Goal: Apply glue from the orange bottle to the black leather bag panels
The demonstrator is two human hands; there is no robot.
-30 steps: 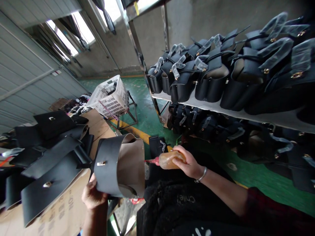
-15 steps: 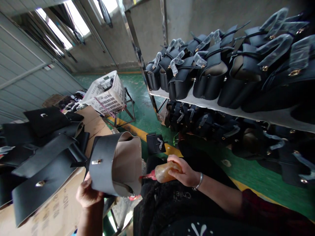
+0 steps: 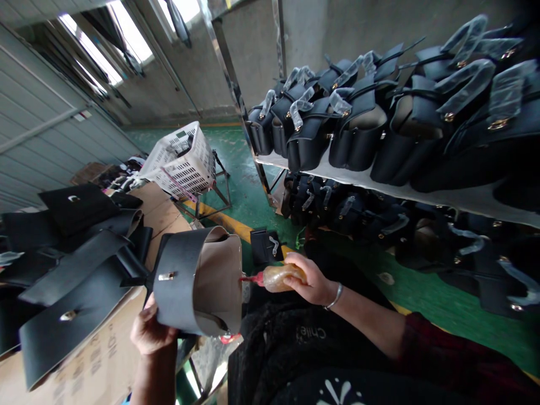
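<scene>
My left hand [image 3: 152, 332] grips a dark handbag body [image 3: 175, 287] from below, at its lower left. The bag lies tilted, its beige inside facing right and a small metal clasp [image 3: 166, 276] on its front. In my right hand [image 3: 310, 279] is a squeeze bottle [image 3: 278, 278] with amber contents and a red nozzle. The nozzle's tip is at the right edge of the bag's opening; whether it touches cannot be made out. Flat black bag pieces [image 3: 76, 304] lie to the left of my left hand.
Cardboard [image 3: 97, 360] covers the surface at left. Behind it a white plastic basket [image 3: 185, 169] rests on a metal stand. A rack shelf [image 3: 379, 188] at right carries several black handbags [image 3: 307, 140], with more below. A small black bag [image 3: 265, 246] lies near the yellow floor line.
My right hand has raised the bottle slightly and brought it a little left, moving its nozzle up along the bag's edge. My left hand and the bag have hardly moved.
</scene>
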